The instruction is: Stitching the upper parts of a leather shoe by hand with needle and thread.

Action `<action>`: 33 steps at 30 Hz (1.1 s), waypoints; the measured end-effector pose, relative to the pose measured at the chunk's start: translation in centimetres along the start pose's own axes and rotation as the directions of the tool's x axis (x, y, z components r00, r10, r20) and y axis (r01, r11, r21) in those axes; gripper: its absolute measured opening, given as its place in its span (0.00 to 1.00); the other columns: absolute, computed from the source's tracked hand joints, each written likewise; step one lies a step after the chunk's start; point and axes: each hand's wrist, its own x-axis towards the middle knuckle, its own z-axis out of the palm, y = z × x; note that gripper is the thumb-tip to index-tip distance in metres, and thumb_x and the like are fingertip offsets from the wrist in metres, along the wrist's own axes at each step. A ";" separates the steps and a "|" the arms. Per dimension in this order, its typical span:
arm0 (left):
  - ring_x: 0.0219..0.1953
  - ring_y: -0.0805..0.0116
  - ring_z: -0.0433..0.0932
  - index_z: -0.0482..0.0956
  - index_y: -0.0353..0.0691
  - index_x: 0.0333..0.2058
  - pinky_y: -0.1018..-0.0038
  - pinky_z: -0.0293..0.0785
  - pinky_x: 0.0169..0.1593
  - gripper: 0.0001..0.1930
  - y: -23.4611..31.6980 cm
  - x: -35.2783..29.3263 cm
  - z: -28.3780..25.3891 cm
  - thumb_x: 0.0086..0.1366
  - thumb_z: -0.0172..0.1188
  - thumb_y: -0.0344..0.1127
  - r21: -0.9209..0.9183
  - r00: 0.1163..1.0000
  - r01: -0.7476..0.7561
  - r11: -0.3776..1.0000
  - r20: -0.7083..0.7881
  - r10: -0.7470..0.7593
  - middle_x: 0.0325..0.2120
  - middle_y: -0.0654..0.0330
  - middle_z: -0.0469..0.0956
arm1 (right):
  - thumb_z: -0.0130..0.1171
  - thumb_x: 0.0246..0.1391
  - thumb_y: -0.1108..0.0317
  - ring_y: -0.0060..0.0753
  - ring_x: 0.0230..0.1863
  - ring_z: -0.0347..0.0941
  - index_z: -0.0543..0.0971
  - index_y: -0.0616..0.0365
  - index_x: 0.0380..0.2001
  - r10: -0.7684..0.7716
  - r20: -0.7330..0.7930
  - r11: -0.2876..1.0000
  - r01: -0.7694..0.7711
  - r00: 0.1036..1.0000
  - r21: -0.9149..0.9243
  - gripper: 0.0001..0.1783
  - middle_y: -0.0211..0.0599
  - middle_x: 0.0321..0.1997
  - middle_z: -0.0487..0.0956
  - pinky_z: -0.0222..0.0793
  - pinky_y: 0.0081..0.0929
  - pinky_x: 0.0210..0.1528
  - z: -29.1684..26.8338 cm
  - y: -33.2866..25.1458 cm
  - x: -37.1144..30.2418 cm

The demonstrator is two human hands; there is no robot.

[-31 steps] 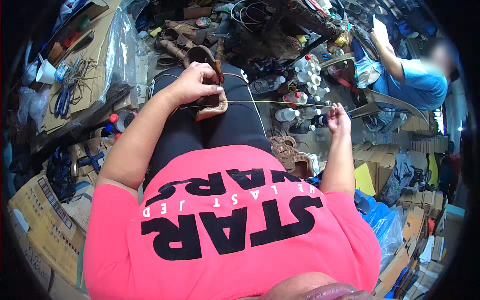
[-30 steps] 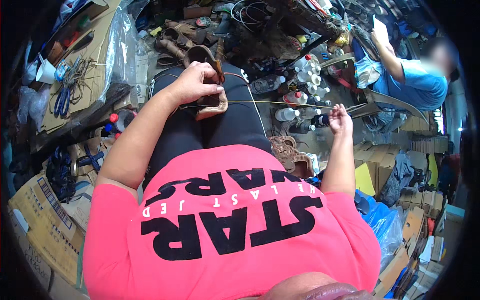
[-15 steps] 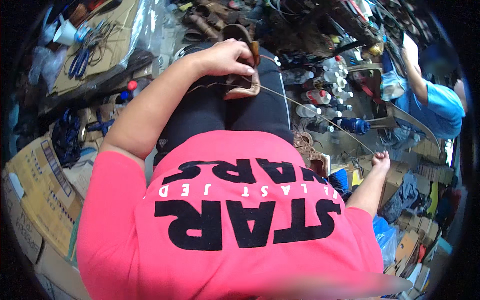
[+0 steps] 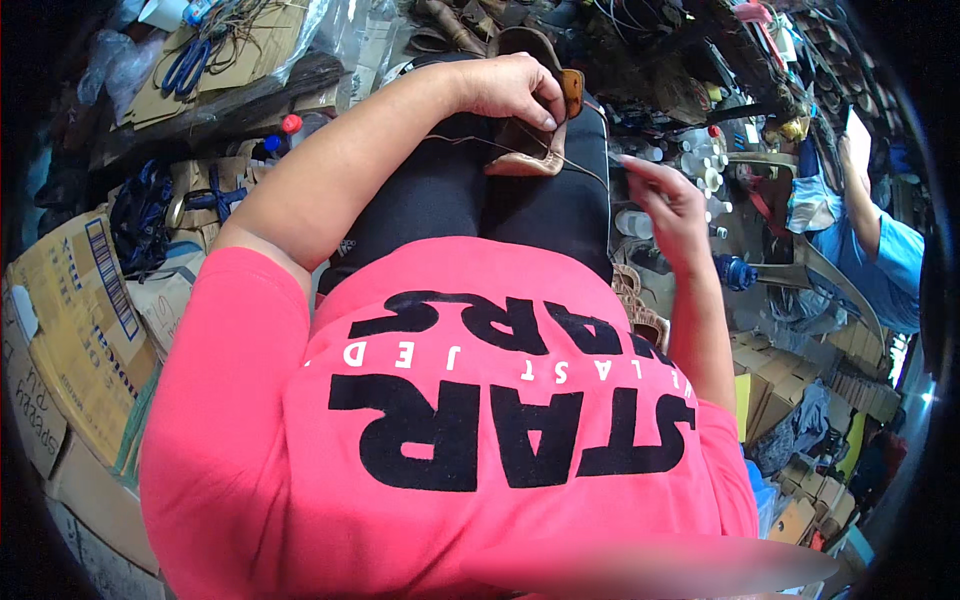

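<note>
A brown leather shoe (image 4: 528, 163), partly stitched-looking along its pale edge, rests on my thighs with its opening toward me. My left hand (image 4: 515, 92) curls over its top and grips it, the thumb pressing on the leather. A thin tan thread (image 4: 585, 172) runs from the shoe to the right, and another length trails left across my dark trousers. Beside the right thigh, my right hand (image 4: 672, 205) is raised with thumb and forefinger pinched together. Some small thin thing shows at those fingertips, too blurred to name.
Several plastic bottles (image 4: 700, 165) stand right of my legs. Brown shoes (image 4: 640, 305) lie by my right hip. Blue-handled scissors (image 4: 187, 68) rest on cardboard at the upper left. A person in a blue shirt (image 4: 895, 255) is at the far right. Cardboard boxes (image 4: 75, 335) stand left.
My right hand has come back from far out at the right, where the thread was pulled taut, to near the shoe. The thread now hangs slacker. My left hand keeps its grip.
</note>
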 end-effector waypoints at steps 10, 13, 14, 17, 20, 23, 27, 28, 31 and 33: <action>0.34 0.69 0.77 0.81 0.32 0.35 0.74 0.72 0.42 0.11 0.7 -0.6 -0.1 0.53 0.60 0.28 -0.053 0.999 0.038 0.998 0.000 -0.038 0.30 0.57 0.80 | 0.56 0.47 0.76 0.33 0.29 0.76 0.81 0.50 0.42 -0.151 0.176 0.935 0.198 0.973 -0.294 0.17 0.37 0.27 0.77 0.70 0.26 0.34 2.9 -2.4 3.0; 0.34 0.69 0.77 0.81 0.32 0.35 0.74 0.72 0.43 0.10 0.7 -0.5 -0.1 0.52 0.60 0.28 -0.083 0.999 0.051 0.995 0.008 -0.050 0.29 0.57 0.80 | 0.56 0.47 0.76 0.33 0.29 0.76 0.81 0.51 0.42 -0.106 0.198 0.932 0.167 0.974 -0.323 0.17 0.38 0.28 0.77 0.70 0.26 0.34 2.7 -2.7 3.2; 0.34 0.69 0.77 0.81 0.33 0.35 0.74 0.72 0.43 0.11 0.7 -0.4 0.0 0.52 0.60 0.27 -0.078 0.999 0.053 0.996 0.015 -0.052 0.29 0.57 0.80 | 0.56 0.47 0.76 0.33 0.29 0.76 0.81 0.52 0.42 -0.085 0.216 0.925 0.157 0.973 -0.345 0.16 0.38 0.28 0.77 0.70 0.26 0.34 2.6 -2.9 3.3; 0.34 0.69 0.77 0.82 0.33 0.35 0.74 0.72 0.43 0.11 0.6 -0.3 0.0 0.51 0.60 0.26 -0.071 0.998 0.054 0.996 0.023 -0.053 0.30 0.57 0.80 | 0.56 0.48 0.75 0.33 0.30 0.76 0.81 0.53 0.41 -0.061 0.243 0.922 0.148 0.968 -0.357 0.15 0.39 0.29 0.78 0.70 0.26 0.34 2.4 -3.5 3.5; 0.34 0.69 0.78 0.82 0.34 0.36 0.74 0.72 0.43 0.12 0.8 -0.1 0.0 0.50 0.60 0.26 -0.079 0.998 0.057 0.995 0.033 -0.054 0.30 0.57 0.81 | 0.57 0.47 0.74 0.36 0.30 0.76 0.81 0.54 0.39 -0.057 0.248 0.921 0.147 0.967 -0.361 0.14 0.41 0.29 0.78 0.71 0.27 0.34 2.2 -4.1 3.5; 0.34 0.69 0.78 0.82 0.34 0.36 0.74 0.72 0.43 0.13 1.4 0.1 -0.2 0.49 0.59 0.25 -0.073 0.996 0.076 0.994 0.044 -0.073 0.30 0.57 0.81 | 0.57 0.47 0.73 0.41 0.31 0.77 0.81 0.54 0.38 -0.085 0.227 0.896 0.174 0.970 -0.409 0.13 0.45 0.29 0.79 0.71 0.30 0.35 2.5 -4.3 3.4; 0.34 0.68 0.78 0.82 0.34 0.37 0.75 0.72 0.43 0.15 1.2 0.0 -0.3 0.47 0.58 0.25 -0.081 0.996 0.079 0.994 0.058 -0.074 0.31 0.56 0.81 | 0.57 0.46 0.73 0.48 0.33 0.77 0.81 0.55 0.37 -0.100 0.208 0.866 0.188 0.973 -0.463 0.13 0.49 0.31 0.79 0.72 0.34 0.36 3.0 -4.7 3.3; 0.34 0.68 0.78 0.82 0.34 0.37 0.75 0.72 0.43 0.15 1.1 -0.1 -0.3 0.47 0.58 0.25 -0.080 0.996 0.081 0.994 0.056 -0.076 0.31 0.56 0.81 | 0.57 0.46 0.73 0.48 0.33 0.77 0.81 0.55 0.37 -0.102 0.210 0.867 0.190 0.972 -0.461 0.13 0.49 0.31 0.79 0.72 0.34 0.36 3.0 -4.7 3.4; 0.34 0.68 0.78 0.82 0.35 0.37 0.75 0.72 0.43 0.15 1.3 -0.1 -0.3 0.47 0.58 0.25 -0.075 0.996 0.081 0.994 0.048 -0.077 0.31 0.56 0.81 | 0.57 0.48 0.73 0.38 0.30 0.78 0.81 0.55 0.39 -0.085 0.237 0.862 0.191 0.968 -0.470 0.13 0.48 0.29 0.79 0.72 0.30 0.35 3.0 -4.4 3.5; 0.35 0.68 0.78 0.82 0.35 0.37 0.75 0.72 0.44 0.15 1.2 -0.1 -0.4 0.47 0.57 0.25 -0.055 0.995 0.076 0.996 0.067 -0.072 0.32 0.55 0.81 | 0.58 0.50 0.74 0.22 0.30 0.75 0.81 0.54 0.40 0.097 0.252 0.941 -0.006 0.963 -0.339 0.12 0.42 0.29 0.80 0.70 0.22 0.36 2.9 -4.0 3.8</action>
